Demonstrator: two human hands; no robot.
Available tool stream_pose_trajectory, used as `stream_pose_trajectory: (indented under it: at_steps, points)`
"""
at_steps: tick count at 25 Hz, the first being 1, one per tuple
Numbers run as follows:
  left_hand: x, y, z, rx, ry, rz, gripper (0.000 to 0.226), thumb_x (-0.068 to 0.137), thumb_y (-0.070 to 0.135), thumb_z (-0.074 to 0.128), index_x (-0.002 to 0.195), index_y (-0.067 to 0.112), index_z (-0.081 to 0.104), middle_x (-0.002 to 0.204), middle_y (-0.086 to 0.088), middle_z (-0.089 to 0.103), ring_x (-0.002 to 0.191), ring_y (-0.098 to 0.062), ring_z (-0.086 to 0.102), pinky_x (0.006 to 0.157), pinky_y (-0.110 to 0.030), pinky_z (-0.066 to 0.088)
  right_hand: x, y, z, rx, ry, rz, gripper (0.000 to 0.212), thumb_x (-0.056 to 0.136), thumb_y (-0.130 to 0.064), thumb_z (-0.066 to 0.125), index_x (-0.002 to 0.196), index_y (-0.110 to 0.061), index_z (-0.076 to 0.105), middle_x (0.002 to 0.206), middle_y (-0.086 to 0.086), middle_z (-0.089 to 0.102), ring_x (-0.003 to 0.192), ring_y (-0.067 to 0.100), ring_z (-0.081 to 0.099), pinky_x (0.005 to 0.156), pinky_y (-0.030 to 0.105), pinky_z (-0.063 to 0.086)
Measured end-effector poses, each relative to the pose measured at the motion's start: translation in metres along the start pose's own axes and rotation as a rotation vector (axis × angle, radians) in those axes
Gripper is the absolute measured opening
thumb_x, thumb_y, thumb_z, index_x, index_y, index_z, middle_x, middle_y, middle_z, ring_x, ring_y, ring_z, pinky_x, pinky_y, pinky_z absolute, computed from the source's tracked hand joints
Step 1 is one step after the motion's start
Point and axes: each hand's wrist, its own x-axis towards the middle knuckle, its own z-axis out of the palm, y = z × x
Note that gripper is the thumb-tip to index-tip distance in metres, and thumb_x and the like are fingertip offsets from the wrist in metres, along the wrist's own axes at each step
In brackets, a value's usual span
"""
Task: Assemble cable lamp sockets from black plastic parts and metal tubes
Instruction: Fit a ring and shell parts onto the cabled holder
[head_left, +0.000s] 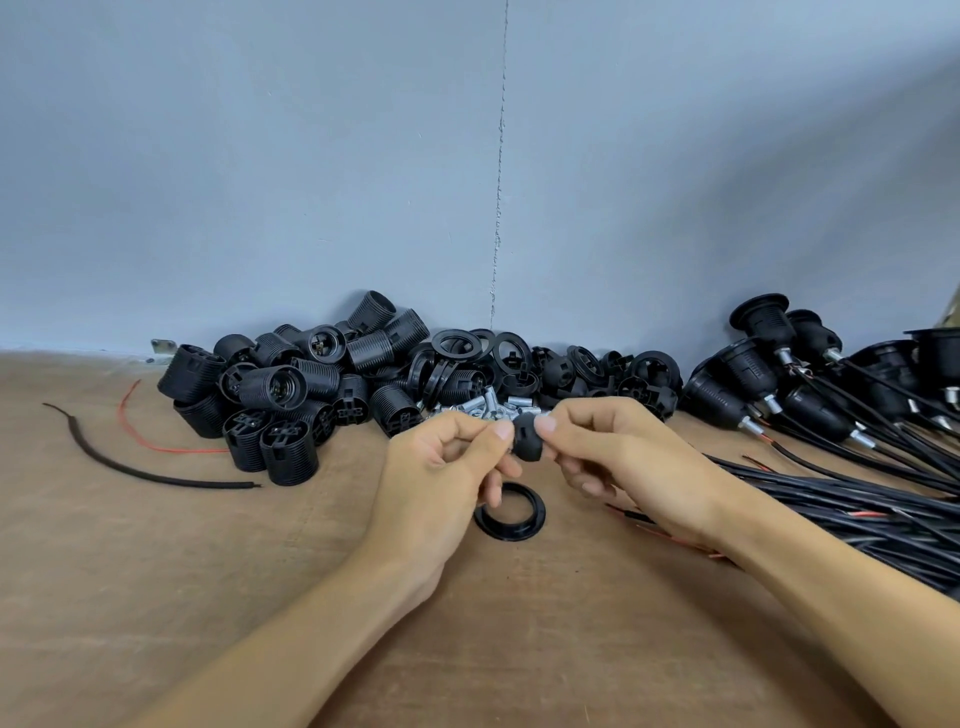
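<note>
Above the table's middle, my right hand (608, 457) pinches a small black domed socket cap (527, 439) between thumb and fingers. My left hand (447, 462) meets it from the left, its curled fingers and thumb touching the cap's left side; whether they hold a metal tube is hidden. A black ring (510, 512) lies flat on the table just below both hands. Short silver metal tubes (491, 405) lie in a small heap right behind the hands.
A pile of black threaded socket bodies (291, 395) sits at the back left, rings and caps (519, 364) at the back centre. Finished sockets with cables (810, 379) lie at the right, their black cables (857, 509) running forward. Loose black and red wires (150, 467) lie at the left.
</note>
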Motion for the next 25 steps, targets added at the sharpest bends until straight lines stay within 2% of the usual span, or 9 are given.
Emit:
stream_pose_trajectory:
  at_steps: [2,5,10,13,15,17,20,22,25]
  points:
    - [-0.003,0.001,0.002,0.057,-0.052,0.050,0.026,0.096,0.018,0.068,0.070,0.018,0.072,0.065,-0.005,0.072,0.047,-0.008,0.053,0.052,-0.014,0.045,0.001,0.002,0.001,0.039,0.079,0.011,0.040,0.097,-0.048,0.060,0.073,-0.016,0.057,0.063,-0.001,0.038,0.050,0.011,0.032,0.048,0.025,0.019]
    - [-0.004,0.002,0.006,0.048,-0.036,0.069,0.023,0.096,0.016,0.068,0.073,0.013,0.071,0.064,-0.006,0.072,0.045,-0.008,0.053,0.051,-0.015,0.045,0.004,0.006,0.008,0.057,0.111,0.112,0.039,0.101,-0.044,0.053,0.074,-0.016,0.051,0.062,-0.001,0.039,0.047,0.011,0.034,0.043,0.021,0.024]
    - [-0.001,0.002,0.006,-0.080,0.030,-0.068,0.022,0.095,0.017,0.069,0.074,0.010,0.072,0.067,-0.009,0.073,0.045,-0.008,0.052,0.049,-0.016,0.044,0.007,0.011,0.009,-0.172,0.175,0.061,0.033,0.103,-0.037,0.050,0.089,-0.009,0.060,0.064,-0.004,0.055,0.049,0.010,0.046,0.045,0.015,0.035]
    - [0.002,0.002,0.004,-0.152,0.026,-0.153,0.029,0.094,0.018,0.069,0.065,0.020,0.074,0.066,-0.007,0.071,0.045,-0.008,0.050,0.053,-0.018,0.046,0.004,0.009,0.005,-0.249,0.132,0.026,0.040,0.102,-0.042,0.051,0.086,-0.007,0.061,0.066,-0.001,0.061,0.051,0.010,0.050,0.049,0.010,0.036]
    - [0.004,0.001,0.002,-0.214,0.033,-0.208,0.032,0.093,0.017,0.070,0.062,0.022,0.075,0.065,-0.006,0.069,0.046,-0.008,0.049,0.053,-0.018,0.047,0.002,0.008,0.005,-0.229,0.110,-0.013,0.046,0.099,-0.055,0.049,0.088,-0.014,0.064,0.071,0.006,0.065,0.057,0.011,0.056,0.054,0.014,0.040]
    - [0.006,-0.001,0.000,-0.278,0.032,-0.256,0.028,0.091,0.015,0.071,0.064,0.021,0.077,0.066,-0.006,0.067,0.046,-0.008,0.049,0.051,-0.017,0.047,0.001,0.008,0.007,-0.156,0.089,-0.055,0.037,0.095,-0.058,0.054,0.101,-0.024,0.068,0.086,0.009,0.069,0.065,0.016,0.062,0.058,0.024,0.047]
    - [0.007,-0.002,-0.002,-0.302,0.015,-0.287,0.008,0.080,0.020,0.076,0.073,0.016,0.080,0.070,-0.006,0.070,0.048,-0.009,0.051,0.051,-0.018,0.049,0.001,0.010,0.006,-0.124,0.110,-0.116,0.021,0.094,-0.032,0.069,0.114,-0.026,0.066,0.088,-0.005,0.068,0.066,0.016,0.064,0.060,0.029,0.052]
    - [0.008,-0.003,-0.004,-0.264,-0.026,-0.296,0.017,0.070,0.028,0.080,0.078,0.013,0.077,0.075,-0.008,0.072,0.049,-0.010,0.052,0.053,-0.020,0.048,0.003,0.010,0.003,-0.095,0.123,-0.133,0.022,0.094,-0.022,0.069,0.116,-0.023,0.066,0.093,-0.001,0.068,0.067,0.017,0.062,0.062,0.031,0.052]
    - [0.009,-0.002,-0.007,-0.177,-0.075,-0.295,0.032,0.074,0.042,0.076,0.083,0.012,0.076,0.076,-0.009,0.073,0.048,-0.011,0.051,0.053,-0.020,0.046,0.003,0.009,-0.001,-0.023,0.110,-0.123,0.025,0.095,-0.023,0.067,0.119,-0.016,0.066,0.105,0.012,0.069,0.070,0.019,0.061,0.065,0.034,0.052]
